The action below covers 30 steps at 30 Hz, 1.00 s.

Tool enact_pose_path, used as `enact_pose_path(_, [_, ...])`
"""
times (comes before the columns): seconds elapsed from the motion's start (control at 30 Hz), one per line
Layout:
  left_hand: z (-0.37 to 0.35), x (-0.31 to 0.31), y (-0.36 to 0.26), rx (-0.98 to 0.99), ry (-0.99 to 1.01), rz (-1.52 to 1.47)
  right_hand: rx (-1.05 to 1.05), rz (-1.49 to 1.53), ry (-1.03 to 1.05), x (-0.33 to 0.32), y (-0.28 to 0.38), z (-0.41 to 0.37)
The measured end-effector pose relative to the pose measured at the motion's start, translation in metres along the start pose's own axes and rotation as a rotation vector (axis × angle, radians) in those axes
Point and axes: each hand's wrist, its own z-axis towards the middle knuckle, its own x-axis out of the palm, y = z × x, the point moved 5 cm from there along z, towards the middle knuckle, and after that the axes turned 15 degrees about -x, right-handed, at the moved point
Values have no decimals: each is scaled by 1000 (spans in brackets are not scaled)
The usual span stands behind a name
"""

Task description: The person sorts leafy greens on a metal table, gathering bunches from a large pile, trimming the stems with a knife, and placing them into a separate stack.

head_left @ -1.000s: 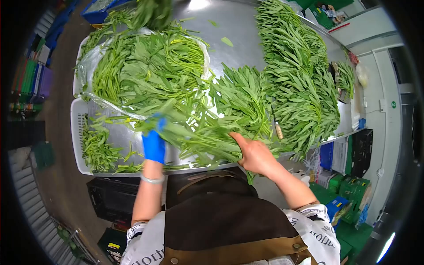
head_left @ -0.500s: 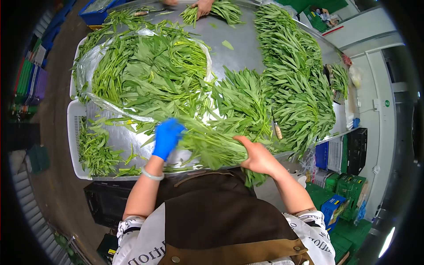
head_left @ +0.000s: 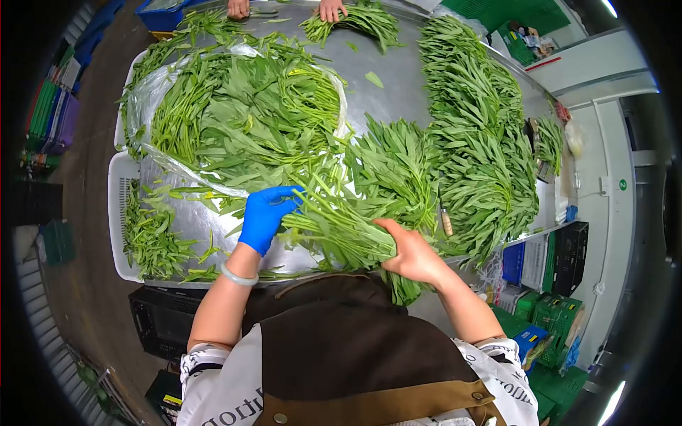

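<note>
A loose bunch of water spinach (head_left: 344,231) lies across my right hand (head_left: 415,254), which is wrapped round it. Its cut stems point left and its leaves hang down by my apron. My left hand (head_left: 268,213), in a blue glove, is at the stem ends with its thumb and forefinger pinching among them. A big heap of water spinach (head_left: 241,121) rests on clear plastic just beyond my left hand. Right of it lies a smaller pile of water spinach (head_left: 398,160), leaves pointing away from me.
Long rows of bundled water spinach (head_left: 483,135) cover the metal table's (head_left: 383,92) right side. A wooden-handled tool (head_left: 446,221) lies beside them. Trimmings sit in a white basket (head_left: 121,234) at left. Across the table, another person's hand (head_left: 331,10) rests on a bunch. Crates (head_left: 558,316) stand low right.
My left hand has shifted slightly at the stem ends, its fingers now extended right. The bunch stays in my right hand. The other person's left-side hand has moved left.
</note>
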Motion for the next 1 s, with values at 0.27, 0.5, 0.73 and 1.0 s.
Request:
enact_pose_path(0.27, [-8,-89,-27,218,-432,-39,-19,82,-54,-12,-21,-15])
enact_pose_path(0.5, [-27,20,-6,-117,53,249,33,60,36,9,-16,-4])
enact_pose_path(0.73, [-7,-70,-10,-9,-298,17,150,771,-190,7,-46,-18])
enact_pose_path(1.0, [-15,66,50,130,53,434,193,787,-173,16,-38,-10])
